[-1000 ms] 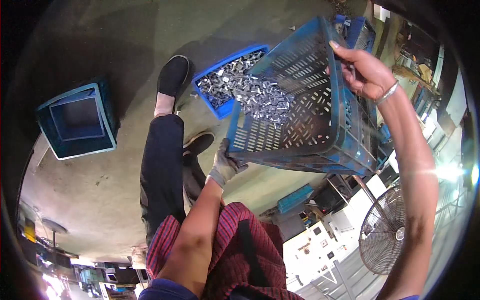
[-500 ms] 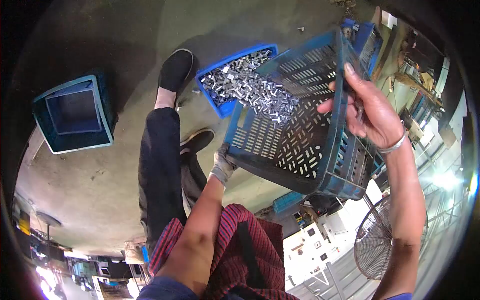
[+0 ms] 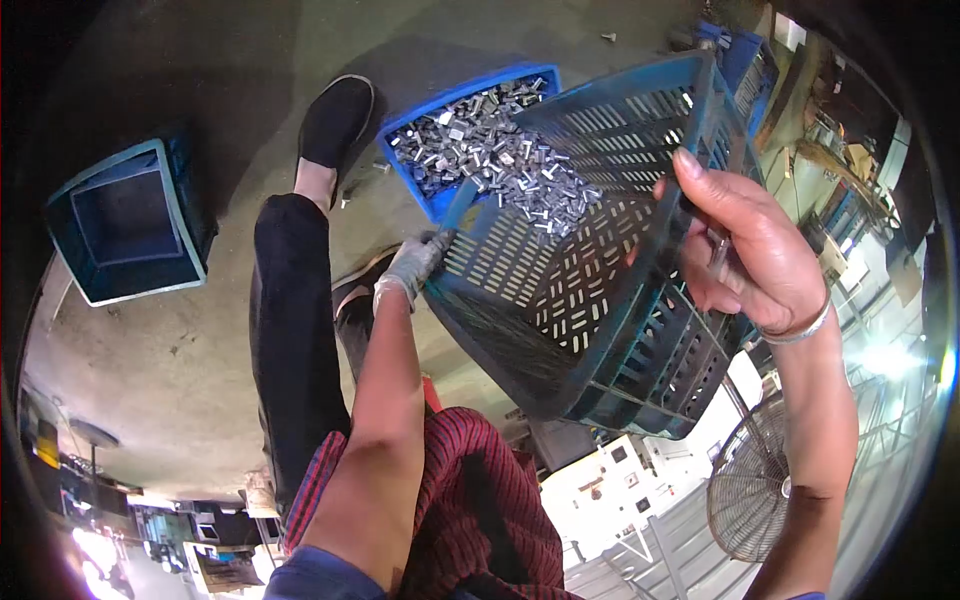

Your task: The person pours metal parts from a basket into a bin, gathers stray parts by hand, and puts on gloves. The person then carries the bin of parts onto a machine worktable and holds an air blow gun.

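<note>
A dark blue slotted plastic crate (image 3: 500, 345) is held tilted, with its lower corner over a bright blue bin (image 3: 432, 205) on the floor. Metal bolts (image 3: 550, 185) lie in a heap running from inside the crate's corner into the bin, which is full of similar bolts. My left hand (image 3: 410, 268), in a pale glove, is closed on the crate's near left rim. On the opposite side my bare right hand (image 3: 750, 245) grips the rim, thumb on top and fingers curled beneath, partly hidden by the plastic.
Another blue crate (image 3: 190, 215) with a smaller bin inside stands on the floor at left. My shoe (image 3: 336, 120) is beside the bolt bin. Loose bolts (image 3: 608, 37) lie on the floor. At lower right stands a fan (image 3: 750, 490); a blue container (image 3: 745, 75) is at upper right.
The crate has swung a little, its near bottom edge shifting left and towards me. Both hands keep their hold. The camera view has shifted slightly.
</note>
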